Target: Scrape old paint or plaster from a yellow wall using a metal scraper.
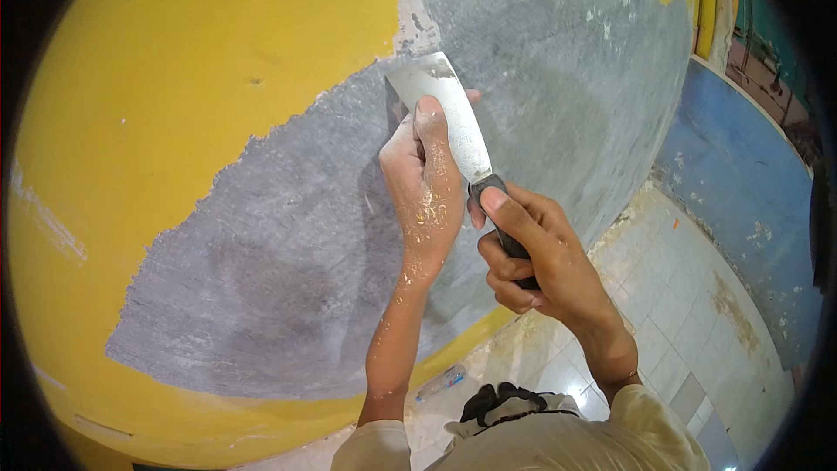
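My right hand (546,252) grips the black handle of a putty knife (458,124). Its wide metal blade points up and left, towards the wall. My left hand (425,167) holds the blade, thumb flat on its near face and the other fingers mostly hidden behind it. Small yellow and white flakes cling to that hand and forearm. The blade's tip is beside the border where yellow paint (216,46) gives way to a bare grey patch (281,261) on the wall. Whether the edge touches the wall I cannot tell.
On the tiled floor (660,294) a clear plastic bottle (441,384) lies near the wall's foot. A blue wall section (732,203) with chipped paint stands to the right. Pale patches (418,13) show above the blade. Black gloves or cloth (500,399) hang at my waist.
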`<state>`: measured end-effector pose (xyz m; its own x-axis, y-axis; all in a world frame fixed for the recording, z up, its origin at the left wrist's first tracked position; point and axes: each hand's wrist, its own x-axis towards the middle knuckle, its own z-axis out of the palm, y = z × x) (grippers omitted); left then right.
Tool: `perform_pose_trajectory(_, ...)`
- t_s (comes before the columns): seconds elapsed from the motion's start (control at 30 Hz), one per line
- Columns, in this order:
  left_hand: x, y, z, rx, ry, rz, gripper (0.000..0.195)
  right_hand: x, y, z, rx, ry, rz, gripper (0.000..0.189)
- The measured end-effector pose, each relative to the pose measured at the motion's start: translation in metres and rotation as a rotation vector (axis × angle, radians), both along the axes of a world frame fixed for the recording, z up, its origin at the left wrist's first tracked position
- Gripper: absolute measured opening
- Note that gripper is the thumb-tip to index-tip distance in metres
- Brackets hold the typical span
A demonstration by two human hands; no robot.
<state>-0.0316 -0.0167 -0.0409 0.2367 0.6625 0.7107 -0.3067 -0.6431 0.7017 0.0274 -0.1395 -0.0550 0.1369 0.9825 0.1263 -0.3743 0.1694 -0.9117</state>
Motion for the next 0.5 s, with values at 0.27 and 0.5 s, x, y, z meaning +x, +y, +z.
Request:
perform_pose_trajectory(0.27, 0.004, 0.003, 0.001, -0.042, 0.014, -0.092, 0.050, -0.001, 0.001, 0.005, 0.002, 0.021, -0.068, 0.032)
perform_pose_trajectory(0.5, 0.008, 0.007, 0.000, 0.048, -0.068, -0.084, 0.051, 0.002, 0.000, 0.001, -0.012, -0.013, -0.065, 0.033)
